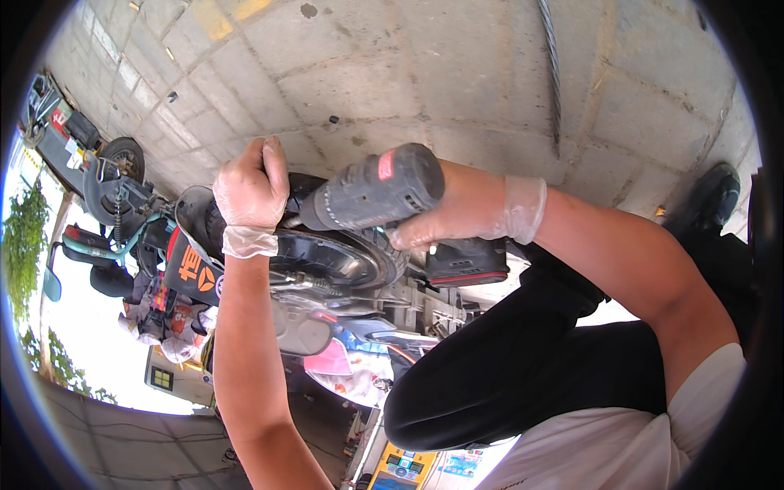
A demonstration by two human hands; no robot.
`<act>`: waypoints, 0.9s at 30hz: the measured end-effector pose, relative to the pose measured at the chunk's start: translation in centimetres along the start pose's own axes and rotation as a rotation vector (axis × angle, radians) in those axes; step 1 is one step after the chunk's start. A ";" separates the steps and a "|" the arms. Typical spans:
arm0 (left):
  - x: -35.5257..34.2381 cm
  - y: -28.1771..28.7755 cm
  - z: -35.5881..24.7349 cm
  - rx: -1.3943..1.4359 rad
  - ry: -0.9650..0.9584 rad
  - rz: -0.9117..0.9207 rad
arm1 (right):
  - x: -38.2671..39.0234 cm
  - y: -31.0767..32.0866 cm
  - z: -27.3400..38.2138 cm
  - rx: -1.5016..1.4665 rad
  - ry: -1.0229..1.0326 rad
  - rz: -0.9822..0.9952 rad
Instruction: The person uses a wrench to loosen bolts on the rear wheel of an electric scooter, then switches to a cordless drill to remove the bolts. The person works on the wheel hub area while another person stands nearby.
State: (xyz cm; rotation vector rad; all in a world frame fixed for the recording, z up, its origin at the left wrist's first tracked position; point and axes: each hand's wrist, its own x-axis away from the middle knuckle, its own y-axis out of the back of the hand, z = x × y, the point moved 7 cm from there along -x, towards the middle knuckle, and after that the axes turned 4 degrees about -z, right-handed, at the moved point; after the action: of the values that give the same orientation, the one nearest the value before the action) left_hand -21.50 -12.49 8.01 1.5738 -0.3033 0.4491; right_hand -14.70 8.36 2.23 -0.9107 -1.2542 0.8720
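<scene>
Right hand (457, 204) grips a cordless drill (371, 192), pointing across the tyre (317, 253) toward the closed left hand (251, 189), contents unclear.

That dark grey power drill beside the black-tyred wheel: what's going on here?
A person in thin, translucent gloves grips the dark grey power drill with a red label in the right hand, its front end pointing toward the left hand. The left hand is curled close to the black-tyred wheel; whether it holds anything is hidden. Whether the drill's tip touches anything is unclear too.
</scene>
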 end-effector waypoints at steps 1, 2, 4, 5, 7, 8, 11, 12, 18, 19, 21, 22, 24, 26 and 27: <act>0.0 0.0 0.0 -0.013 0.002 0.009 | -0.7 -0.4 0.1 0.008 -0.012 0.016; 0.0 0.0 0.1 -0.018 0.006 0.019 | -1.2 -0.8 0.3 0.015 -0.024 0.031; 0.0 0.0 0.1 -0.022 0.005 0.027 | -1.2 -0.9 0.4 0.041 -0.033 0.020; 0.0 0.0 0.1 -0.022 0.002 0.024 | -1.1 -0.8 0.4 0.031 -0.034 -0.001; 0.0 0.1 0.1 -0.025 -0.001 0.019 | -0.4 -0.2 0.2 0.015 -0.038 -0.042; 0.0 0.1 0.1 -0.027 -0.002 0.016 | 0.0 -0.1 0.0 0.050 -0.048 -0.014; 0.0 0.0 0.2 -0.023 0.010 0.014 | 1.4 0.7 -0.7 0.135 -0.065 0.024; 0.0 0.0 0.2 -0.009 0.019 0.016 | 1.9 1.0 -0.9 0.152 -0.062 0.006; 0.0 -0.2 0.2 -0.037 0.015 0.025 | 4.2 2.3 -1.3 0.328 0.036 -0.021; 0.0 -0.1 0.0 -0.043 -0.008 0.012 | 4.2 2.1 -1.3 0.264 0.048 -0.001; 0.0 0.0 -0.1 -0.012 -0.017 0.002 | 3.7 2.0 -1.6 0.140 -0.001 -0.003; 0.0 0.0 -0.1 -0.028 -0.018 0.005 | 3.2 1.8 -1.4 0.134 0.014 0.006; 0.0 0.0 0.1 -0.003 0.006 0.011 | 2.0 1.3 -0.9 0.131 0.037 0.021; 0.0 -0.1 0.1 -0.015 0.002 0.012 | 0.9 0.9 -0.3 0.145 0.064 0.017; 0.0 -0.1 0.2 0.006 0.013 0.018 | 0.4 0.6 0.0 0.158 0.069 0.009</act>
State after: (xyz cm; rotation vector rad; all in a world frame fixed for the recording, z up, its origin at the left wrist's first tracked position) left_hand -21.42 -12.67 7.95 1.5744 -0.3067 0.4739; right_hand -14.67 8.94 1.82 -0.8140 -1.1067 0.9259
